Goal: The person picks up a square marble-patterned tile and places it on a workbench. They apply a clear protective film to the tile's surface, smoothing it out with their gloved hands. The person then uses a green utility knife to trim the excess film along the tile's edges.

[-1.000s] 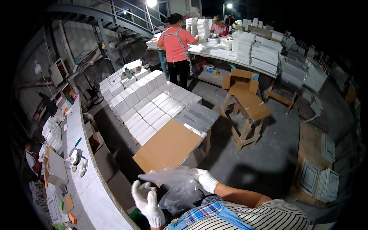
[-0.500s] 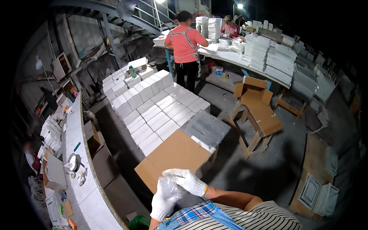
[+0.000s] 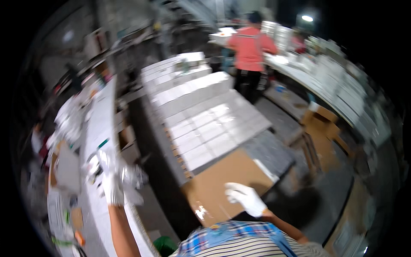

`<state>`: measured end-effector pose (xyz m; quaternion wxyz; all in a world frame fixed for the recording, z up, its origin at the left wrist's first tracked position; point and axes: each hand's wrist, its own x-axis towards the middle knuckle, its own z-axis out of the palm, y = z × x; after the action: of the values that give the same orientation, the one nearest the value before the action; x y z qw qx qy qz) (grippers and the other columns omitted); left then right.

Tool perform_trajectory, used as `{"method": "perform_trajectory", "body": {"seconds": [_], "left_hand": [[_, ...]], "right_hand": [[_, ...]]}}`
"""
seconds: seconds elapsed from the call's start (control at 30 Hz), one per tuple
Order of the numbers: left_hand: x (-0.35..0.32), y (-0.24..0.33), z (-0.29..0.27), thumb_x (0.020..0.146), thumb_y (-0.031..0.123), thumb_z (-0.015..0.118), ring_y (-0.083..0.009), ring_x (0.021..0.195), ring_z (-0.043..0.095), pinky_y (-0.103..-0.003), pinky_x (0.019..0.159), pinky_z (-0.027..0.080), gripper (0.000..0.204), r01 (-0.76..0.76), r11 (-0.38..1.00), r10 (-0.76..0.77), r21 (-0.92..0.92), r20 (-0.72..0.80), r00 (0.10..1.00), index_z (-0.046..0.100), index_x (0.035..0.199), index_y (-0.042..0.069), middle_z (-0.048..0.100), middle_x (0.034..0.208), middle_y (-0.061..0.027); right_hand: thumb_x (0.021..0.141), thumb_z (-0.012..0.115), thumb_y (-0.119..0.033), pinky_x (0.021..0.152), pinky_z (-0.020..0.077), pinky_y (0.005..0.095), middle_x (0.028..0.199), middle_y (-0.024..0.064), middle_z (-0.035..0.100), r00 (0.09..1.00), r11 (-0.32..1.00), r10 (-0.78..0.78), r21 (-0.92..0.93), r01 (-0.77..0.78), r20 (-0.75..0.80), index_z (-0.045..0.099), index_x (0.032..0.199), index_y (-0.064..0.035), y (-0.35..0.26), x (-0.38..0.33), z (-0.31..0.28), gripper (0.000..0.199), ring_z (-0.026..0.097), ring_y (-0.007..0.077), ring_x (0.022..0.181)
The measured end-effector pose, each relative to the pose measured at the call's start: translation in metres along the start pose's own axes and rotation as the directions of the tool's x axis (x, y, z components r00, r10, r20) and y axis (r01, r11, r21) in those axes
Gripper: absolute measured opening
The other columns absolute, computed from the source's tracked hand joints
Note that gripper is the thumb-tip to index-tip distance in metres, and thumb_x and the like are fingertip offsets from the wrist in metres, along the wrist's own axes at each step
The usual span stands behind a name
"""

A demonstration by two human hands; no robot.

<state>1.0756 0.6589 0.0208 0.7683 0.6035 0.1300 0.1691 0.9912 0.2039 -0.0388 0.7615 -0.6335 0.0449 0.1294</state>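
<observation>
Head view, motion-blurred throughout. Item one: left hand (image 3: 112, 180), white-gloved, is reaching out at 9 o'clock over the long white bench (image 3: 100, 128); it is gripping a crumpled clear plastic bag (image 3: 132, 182), though the blur is making the finger positions hard to read. Item two: right hand (image 3: 245, 198), also white-gloved, is resting fingers loosely curled on the brown cardboard sheet (image 3: 222, 182) at 6 o'clock, holding nothing that can be made out. Item three: white boxes (image 3: 205, 124), packed in rows on the pallet stack from centre toward 12 o'clock; the count is not readable through the blur. Item four: one person in a red shirt (image 3: 250, 47) is standing at 1 o'clock, back turned, legs partly hidden behind the stack. Item five: open brown carton (image 3: 321, 124) at 3 o'clock. Bench clutter at 9 o'clock is too smeared to identify. Bare grey floor (image 3: 308, 201) is lying open between the cardboard edge and the carton.
</observation>
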Motion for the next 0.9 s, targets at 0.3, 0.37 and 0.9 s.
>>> {"method": "perform_trajectory", "body": {"seconds": [0.3, 0.37, 0.9], "left_hand": [[0.235, 0.085, -0.173, 0.090, 0.049, 0.053, -0.0405, 0.108, 0.064, -0.045, 0.094, 0.049, 0.053, 0.106, 0.501, 0.590, 0.859, -0.429, 0.684, 0.068, 0.114, 0.005, 0.070, 0.110, -0.0228], [0.271, 0.088, -0.243, 0.087, 0.048, 0.052, -0.0413, 0.112, 0.063, -0.047, 0.095, 0.049, 0.051, 0.150, 0.485, 0.660, 0.862, -0.473, 0.584, 0.067, 0.117, 0.009, 0.068, 0.116, -0.0231], [0.340, 0.148, -0.512, 0.098, 0.025, 0.048, -0.0358, 0.102, 0.070, -0.050, 0.087, 0.050, 0.028, 0.755, -0.135, 0.719, 0.642, -0.461, 0.520, 0.064, 0.116, 0.011, 0.073, 0.105, -0.0182]], "right_hand": [[0.096, 0.058, -0.009, 0.059, 0.0460, 0.0252, 0.087, 0.0057, 0.062, 0.945, 0.932, 0.271, -0.193, -0.306, -0.185, 0.055, 0.132, 0.0100, 0.059, 0.068, 0.042, 0.041, 0.057, 0.0113, 0.070], [0.095, 0.059, -0.010, 0.063, 0.0480, 0.0274, 0.091, 0.0078, 0.065, 0.961, 0.913, 0.263, -0.299, -0.278, -0.091, 0.056, 0.132, 0.0093, 0.083, 0.112, 0.049, 0.042, 0.058, 0.0134, 0.072], [0.094, 0.061, -0.015, 0.091, 0.0529, 0.0326, 0.117, 0.0182, 0.070, 0.909, 0.523, 0.408, -0.838, -0.158, 0.083, 0.062, 0.130, 0.0029, 0.100, 0.239, 0.162, 0.041, 0.068, 0.0234, 0.106]]}}
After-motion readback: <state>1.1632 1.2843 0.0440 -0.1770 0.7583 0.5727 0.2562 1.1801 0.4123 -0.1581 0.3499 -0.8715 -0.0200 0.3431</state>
